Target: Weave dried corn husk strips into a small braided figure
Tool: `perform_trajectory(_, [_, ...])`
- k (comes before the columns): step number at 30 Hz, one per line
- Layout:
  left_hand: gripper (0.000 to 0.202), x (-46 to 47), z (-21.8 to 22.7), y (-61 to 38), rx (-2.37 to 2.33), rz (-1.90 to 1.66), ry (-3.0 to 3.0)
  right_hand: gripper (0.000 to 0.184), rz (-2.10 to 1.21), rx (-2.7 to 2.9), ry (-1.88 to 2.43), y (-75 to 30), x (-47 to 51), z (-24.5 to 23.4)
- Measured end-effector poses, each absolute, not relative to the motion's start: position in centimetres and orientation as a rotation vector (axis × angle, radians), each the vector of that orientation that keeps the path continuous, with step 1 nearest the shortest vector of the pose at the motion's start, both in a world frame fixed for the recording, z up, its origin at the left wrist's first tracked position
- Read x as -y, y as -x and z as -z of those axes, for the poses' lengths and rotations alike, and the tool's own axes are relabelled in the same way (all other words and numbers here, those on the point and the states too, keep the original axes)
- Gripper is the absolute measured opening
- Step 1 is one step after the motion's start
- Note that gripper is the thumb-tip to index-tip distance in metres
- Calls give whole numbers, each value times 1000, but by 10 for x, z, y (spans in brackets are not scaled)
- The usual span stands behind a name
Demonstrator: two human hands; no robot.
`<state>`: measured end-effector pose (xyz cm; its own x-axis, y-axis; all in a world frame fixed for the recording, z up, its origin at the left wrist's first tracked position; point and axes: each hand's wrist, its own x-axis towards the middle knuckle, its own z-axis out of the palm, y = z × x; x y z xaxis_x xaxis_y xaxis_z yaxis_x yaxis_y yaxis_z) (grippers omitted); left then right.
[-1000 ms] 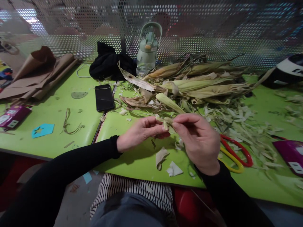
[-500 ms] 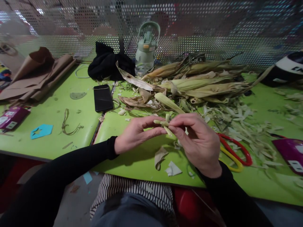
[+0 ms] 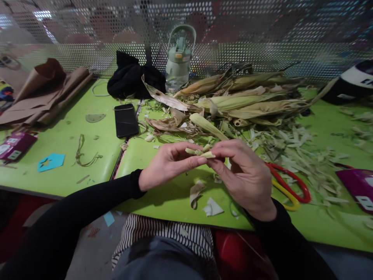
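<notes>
Between both hands is a small folded piece of pale green corn husk, with short strips sticking out of it. My left hand pinches it from the left, thumb below and fingers behind. From the right, my right hand grips its other side between thumb and fingertips. Just beyond the hands lies a rolled green husk. Below them, a curled husk scrap and a pale torn scrap rest on the green table. The red and yellow scissor handles lie right of my right hand.
A heap of dried corn husks spreads along the back, near a bottle and a black cloth. Shredded husk covers the right side. A phone, brown paper and a blue tag lie left.
The folded husk piece has turned in my fingers, so its upright and lower strips now lie flatter. My left thumb has moved further right over it.
</notes>
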<state>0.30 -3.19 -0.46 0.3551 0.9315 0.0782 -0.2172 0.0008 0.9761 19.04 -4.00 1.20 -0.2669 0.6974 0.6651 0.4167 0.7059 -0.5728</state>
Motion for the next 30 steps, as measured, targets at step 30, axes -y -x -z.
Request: perform_trajectory(30, [39, 34, -6, -12, -729, -944, -1182, 16, -552, 1794, 1083, -182, 43, -9])
